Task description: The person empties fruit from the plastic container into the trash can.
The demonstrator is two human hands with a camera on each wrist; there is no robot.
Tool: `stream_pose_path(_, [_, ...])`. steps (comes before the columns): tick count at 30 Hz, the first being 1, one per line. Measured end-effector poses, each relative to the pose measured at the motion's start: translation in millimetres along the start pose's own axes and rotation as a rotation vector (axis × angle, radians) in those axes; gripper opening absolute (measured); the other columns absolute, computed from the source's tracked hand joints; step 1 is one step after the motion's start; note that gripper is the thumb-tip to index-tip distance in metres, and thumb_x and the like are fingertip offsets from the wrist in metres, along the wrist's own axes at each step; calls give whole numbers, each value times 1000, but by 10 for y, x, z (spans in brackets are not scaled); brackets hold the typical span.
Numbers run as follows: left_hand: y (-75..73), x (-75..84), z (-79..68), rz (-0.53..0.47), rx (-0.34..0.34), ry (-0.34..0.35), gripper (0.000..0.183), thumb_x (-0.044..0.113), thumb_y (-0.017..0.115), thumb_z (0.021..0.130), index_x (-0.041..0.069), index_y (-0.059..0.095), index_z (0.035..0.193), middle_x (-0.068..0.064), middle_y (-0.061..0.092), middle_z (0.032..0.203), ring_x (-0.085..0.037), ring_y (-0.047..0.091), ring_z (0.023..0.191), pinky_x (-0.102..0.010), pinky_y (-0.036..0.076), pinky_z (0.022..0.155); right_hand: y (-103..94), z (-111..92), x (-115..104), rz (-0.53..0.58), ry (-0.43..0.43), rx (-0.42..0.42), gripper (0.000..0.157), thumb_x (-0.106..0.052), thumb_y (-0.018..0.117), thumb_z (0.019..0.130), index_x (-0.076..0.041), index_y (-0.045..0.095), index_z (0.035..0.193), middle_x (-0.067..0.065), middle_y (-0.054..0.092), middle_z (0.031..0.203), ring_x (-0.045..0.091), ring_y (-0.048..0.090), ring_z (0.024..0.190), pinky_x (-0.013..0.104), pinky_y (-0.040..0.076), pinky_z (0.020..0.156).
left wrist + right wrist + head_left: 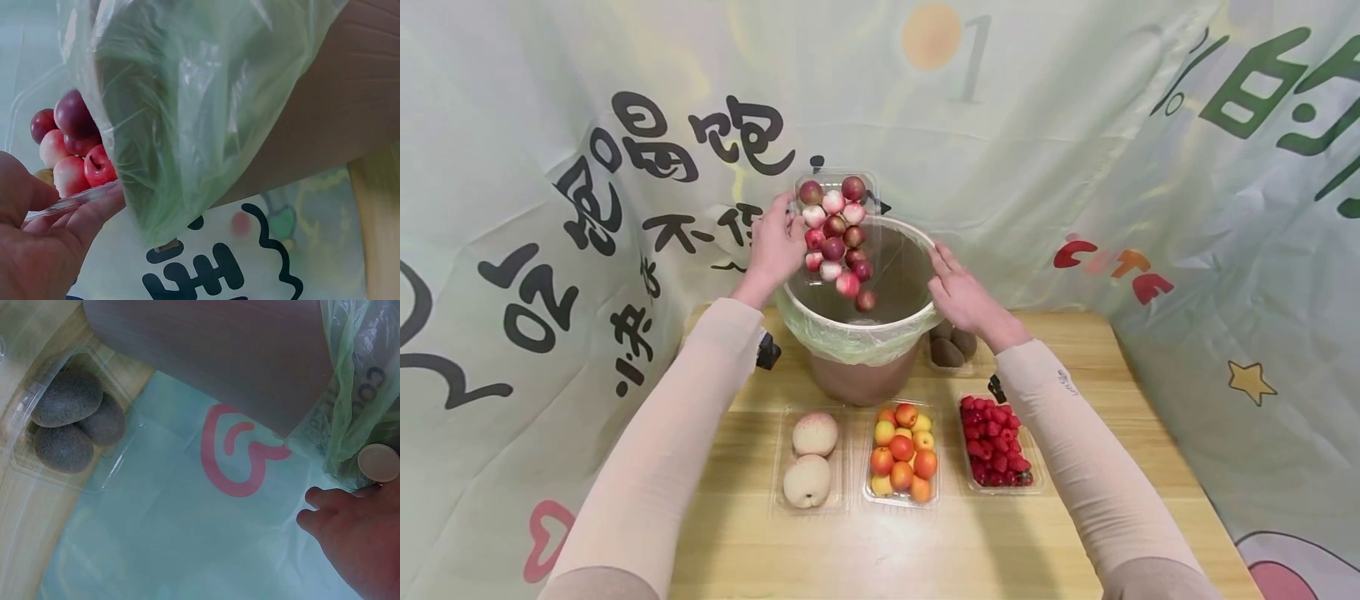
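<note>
In the head view my left hand (777, 242) grips the side of a clear plastic tray (865, 182) of small dark red and pink-white plums (833, 248). That tray is steeply tilted over the mouth of a brown trash bin (857, 379) with a pale rim. One plum (866, 300) is at the tray's lower end, above the bin's inside. A thin green bag (187, 112) lines the bin and folds over its outside. My right hand (964, 293) holds the bin's rim on the right; its thumb is hidden in the right wrist view.
Along the front of the wooden table (737, 533) stand clear trays of two pale peaches (811, 467), small red-yellow apples (901, 450) and raspberries (996, 442). Brown kiwis (69, 425) sit in another tray right of the bin. Printed cloth (1000, 167) hangs around the table.
</note>
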State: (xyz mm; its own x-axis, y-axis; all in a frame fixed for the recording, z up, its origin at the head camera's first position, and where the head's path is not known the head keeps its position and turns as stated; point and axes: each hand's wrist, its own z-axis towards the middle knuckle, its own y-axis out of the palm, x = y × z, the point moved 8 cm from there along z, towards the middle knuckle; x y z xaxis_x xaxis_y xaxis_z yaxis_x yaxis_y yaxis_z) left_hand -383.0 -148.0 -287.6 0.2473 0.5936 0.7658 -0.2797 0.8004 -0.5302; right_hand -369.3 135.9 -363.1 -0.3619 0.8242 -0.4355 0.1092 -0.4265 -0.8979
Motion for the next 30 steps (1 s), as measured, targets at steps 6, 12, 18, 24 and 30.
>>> stream_pose_path(6, [-31,20,21,4,34,9,47,11,52,106,3,49,152,-24,72,131,-36,67,122,-51,48,113,1,4,9,-1,-2,7,67,-31,21,108,-3,11,169,15,1,179,33,8,165,52,12,134])
stream_pose_path(12, [-43,60,18,-28,50,23,48,11,54,107,5,49,154,-23,65,142,-32,62,137,-44,44,121,5,-4,-6,-1,1,-3,68,-33,20,108,-3,9,168,15,-1,179,35,6,165,51,11,134])
stream_pose_path(18, [-53,79,6,-60,60,35,52,10,53,108,8,45,158,-21,62,147,-30,60,140,-39,41,124,-5,4,-14,-6,-2,-1,68,-33,18,108,-2,10,168,15,-1,179,35,7,165,51,12,134])
stream_pose_path(24, [-57,65,9,-41,66,27,51,12,51,109,10,45,159,-21,62,147,-32,61,138,-42,44,121,-8,3,-14,-4,-6,-1,68,-33,19,108,-3,10,168,15,-1,179,36,7,165,51,12,134])
stream_pose_path(30, [-70,77,4,-56,76,44,48,12,52,109,8,46,157,-21,63,146,-33,62,137,-41,46,120,-18,-14,-21,1,0,5,68,-32,20,108,-3,11,168,15,0,179,35,7,165,50,14,134])
